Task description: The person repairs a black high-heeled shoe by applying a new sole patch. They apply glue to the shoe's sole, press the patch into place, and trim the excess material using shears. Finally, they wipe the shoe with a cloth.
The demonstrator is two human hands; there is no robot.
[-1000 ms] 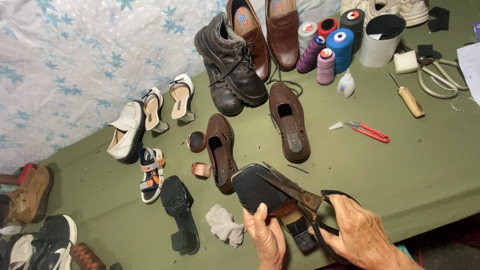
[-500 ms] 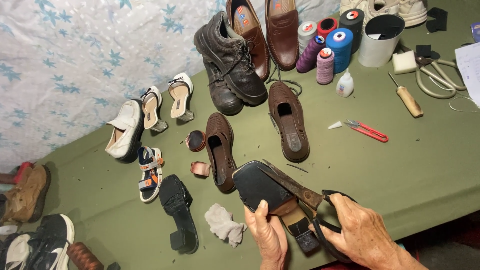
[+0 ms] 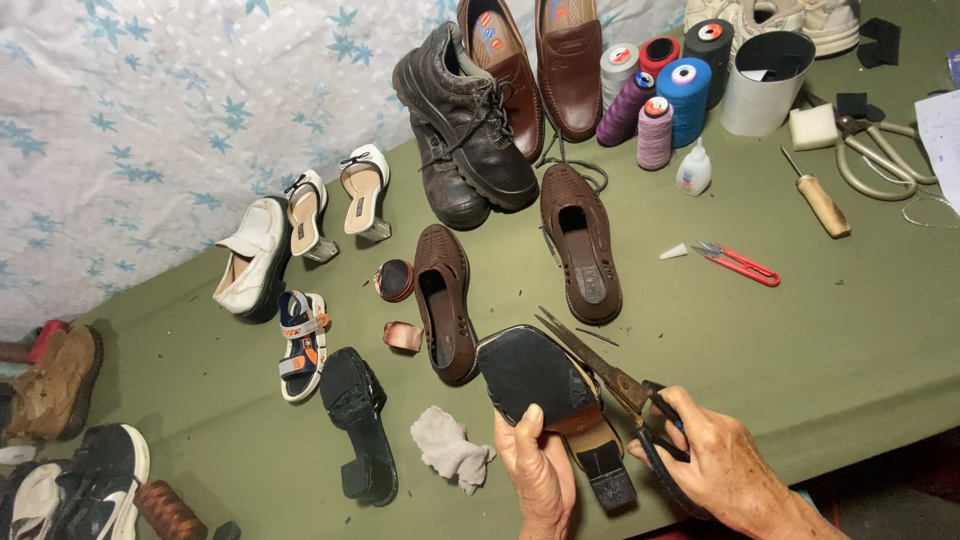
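Our left hand (image 3: 540,470) grips a black heeled shoe (image 3: 555,400) sole-up, thumb pressed on the sole, fingers curled underneath; this turns the sole edge to the blades. Our right hand (image 3: 715,465) has its fingers closed through the loops of the scissors (image 3: 610,375), blades parted at the shoe's right edge.

Taking that shoe as landmark: it sits at the near edge of the green table (image 3: 850,330). Just left lies a grey rag (image 3: 450,450), then another black heel (image 3: 360,425). Beyond it, 2 brown woven shoes (image 3: 580,240), then black boots (image 3: 460,120). Far right beyond, thread spools (image 3: 665,95), red snips (image 3: 740,262), an awl (image 3: 820,200). A blue-flowered cloth (image 3: 150,120) backs the table, upper left.
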